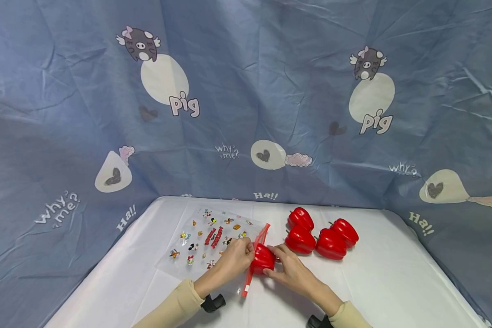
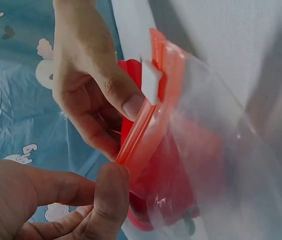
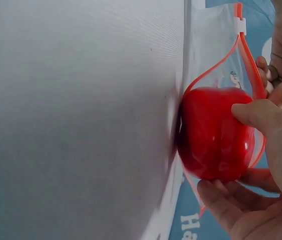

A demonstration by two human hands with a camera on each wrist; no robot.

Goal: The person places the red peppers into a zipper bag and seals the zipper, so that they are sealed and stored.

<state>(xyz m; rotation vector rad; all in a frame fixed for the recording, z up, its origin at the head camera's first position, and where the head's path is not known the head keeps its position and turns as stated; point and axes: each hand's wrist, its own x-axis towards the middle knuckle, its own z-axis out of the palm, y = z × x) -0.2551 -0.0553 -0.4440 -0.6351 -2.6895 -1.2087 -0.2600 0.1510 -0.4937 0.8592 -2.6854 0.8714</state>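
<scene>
Peppers — five red: right hand (image 1: 292, 272) grips one (image 1: 263, 259) at the bag (image 1: 213, 239) mouth, left hand (image 1: 237, 256) pinching its rim.

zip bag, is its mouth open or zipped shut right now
Open. The zip bag's red zipper strips bow apart around the red pepper going in, held by the right hand; the left hand pinches the rim.

On the counter (image 1: 393, 282), the zip bag (image 1: 213, 237) lay left of four peppers (image 1: 324, 234). A fifth pepper (image 1: 263, 259) sat at the bag's mouth, between the left hand (image 1: 235, 258) and right hand (image 1: 291, 272).
</scene>
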